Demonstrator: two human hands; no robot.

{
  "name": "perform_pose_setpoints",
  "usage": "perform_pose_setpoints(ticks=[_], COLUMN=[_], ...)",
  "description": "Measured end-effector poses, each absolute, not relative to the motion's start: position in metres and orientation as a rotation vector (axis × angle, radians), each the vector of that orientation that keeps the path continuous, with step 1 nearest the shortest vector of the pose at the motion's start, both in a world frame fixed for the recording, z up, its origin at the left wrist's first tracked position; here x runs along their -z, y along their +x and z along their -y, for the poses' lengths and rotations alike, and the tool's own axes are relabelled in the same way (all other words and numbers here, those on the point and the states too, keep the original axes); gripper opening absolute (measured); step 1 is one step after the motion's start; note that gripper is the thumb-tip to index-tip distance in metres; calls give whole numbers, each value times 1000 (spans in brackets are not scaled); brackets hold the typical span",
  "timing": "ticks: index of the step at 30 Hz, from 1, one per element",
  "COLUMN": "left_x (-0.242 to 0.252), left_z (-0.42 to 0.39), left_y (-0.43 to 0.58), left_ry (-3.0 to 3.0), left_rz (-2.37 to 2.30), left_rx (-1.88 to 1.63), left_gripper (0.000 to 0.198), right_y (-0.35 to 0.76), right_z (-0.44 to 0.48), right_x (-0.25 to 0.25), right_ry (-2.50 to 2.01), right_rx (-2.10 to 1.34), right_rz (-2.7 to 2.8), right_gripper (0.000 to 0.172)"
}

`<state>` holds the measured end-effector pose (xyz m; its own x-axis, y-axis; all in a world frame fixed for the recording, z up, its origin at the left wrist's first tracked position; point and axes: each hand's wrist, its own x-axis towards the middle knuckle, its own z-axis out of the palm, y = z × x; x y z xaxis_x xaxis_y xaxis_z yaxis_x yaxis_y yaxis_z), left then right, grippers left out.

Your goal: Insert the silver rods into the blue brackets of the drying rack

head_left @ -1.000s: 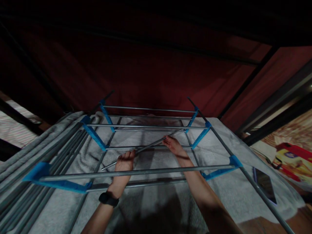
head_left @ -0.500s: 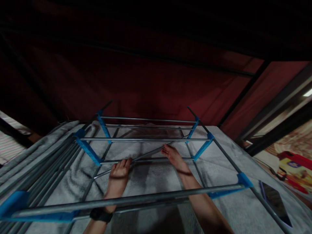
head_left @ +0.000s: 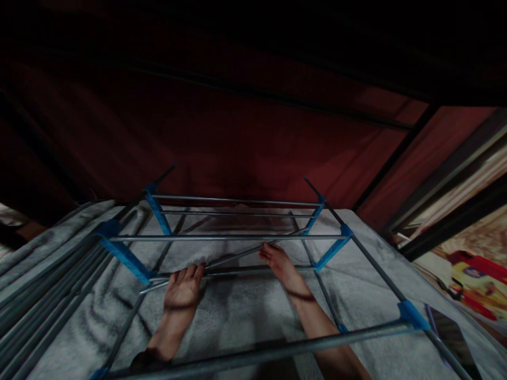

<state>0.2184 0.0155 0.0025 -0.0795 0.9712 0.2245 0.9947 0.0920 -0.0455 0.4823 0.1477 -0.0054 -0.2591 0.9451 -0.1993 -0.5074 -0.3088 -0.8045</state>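
A metal rack [head_left: 222, 237] of grey tubes joined by blue plastic connectors lies on a grey fleecy blanket [head_left: 237, 311]. Both my arms reach under its nearest crossbar. My left hand [head_left: 182, 287] is closed on the lower end of a loose grey rod [head_left: 233, 254] that slants up to the right inside the rack. My right hand [head_left: 277, 259] grips the same rod further up, fingers curled over it.
A bundle of grey tubes [head_left: 35, 295] lies along the left edge of the blanket. A dark phone [head_left: 451, 332] rests on the blanket at the right. A dark red wall stands behind the rack. Colourful packaging [head_left: 475, 279] sits at the far right.
The view has tipped upward, so the rack and both hands sit lower in the picture. My hands have kept their grip on the slanted rod, which now lies lower, close to the blanket.
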Motion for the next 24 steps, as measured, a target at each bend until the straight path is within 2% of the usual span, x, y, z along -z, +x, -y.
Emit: perform_pose_setpoints(ticks=[13,24], left_x=[-16,-26], left_z=[-28,-42], left_y=[219,217], left_ry=[-2057,-2035], left_rz=[2215,2128], left_rx=[282,372], left_gripper=[52,54], right_y=[483,484], right_z=[-158,-165], right_x=[8,7], right_ry=[-859,-828], right_rx=[-1778,-1741], right_rz=[752,865], right_gripper=[33,26])
